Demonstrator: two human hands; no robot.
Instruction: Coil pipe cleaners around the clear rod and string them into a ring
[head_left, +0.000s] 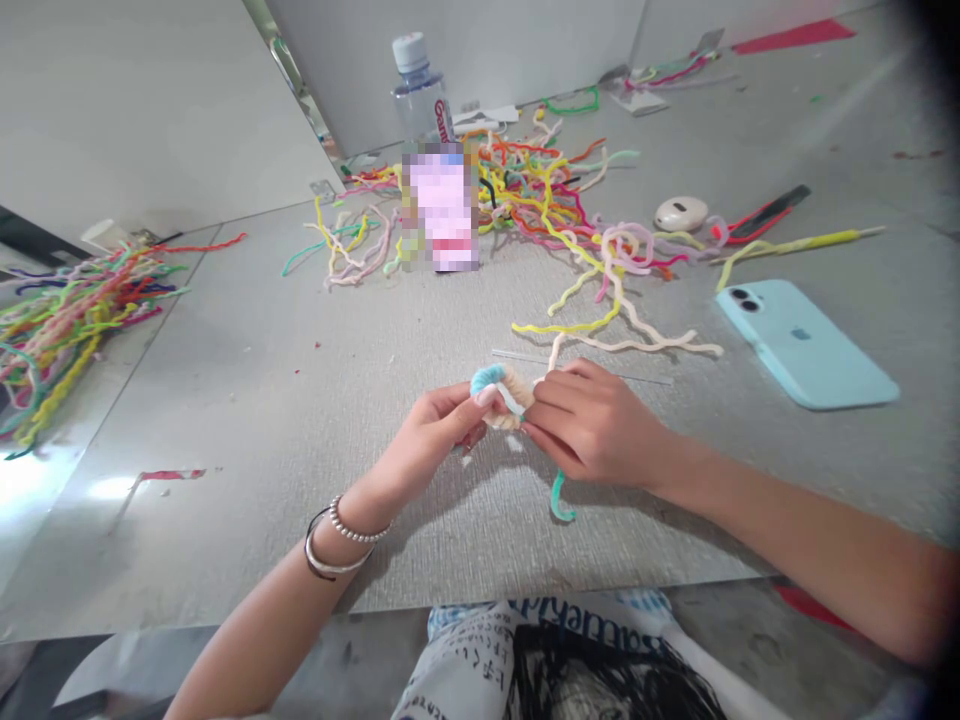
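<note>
Between both hands, above the grey table, is a small ring of wound pipe cleaners (pixel 489 378), light blue at the upper left and cream elsewhere. My left hand (pixel 442 420) pinches the ring's left side, thumb across its front. My right hand (pixel 589 418) has its fingers closed at the ring's right edge, where a cream strand runs up from them. A green pipe cleaner end (pixel 559 498) hangs curled below my right hand. The right fingertips are partly hidden, so exactly which strand they grip is unclear.
Loose pipe cleaners (pixel 551 190) lie heaped at the back, with another bundle (pixel 82 330) at far left. A clear bottle (pixel 420 95) and a blurred phone-like object (pixel 448 210) stand there. To the right rest a light blue phone (pixel 814 345) and a white case (pixel 681 213).
</note>
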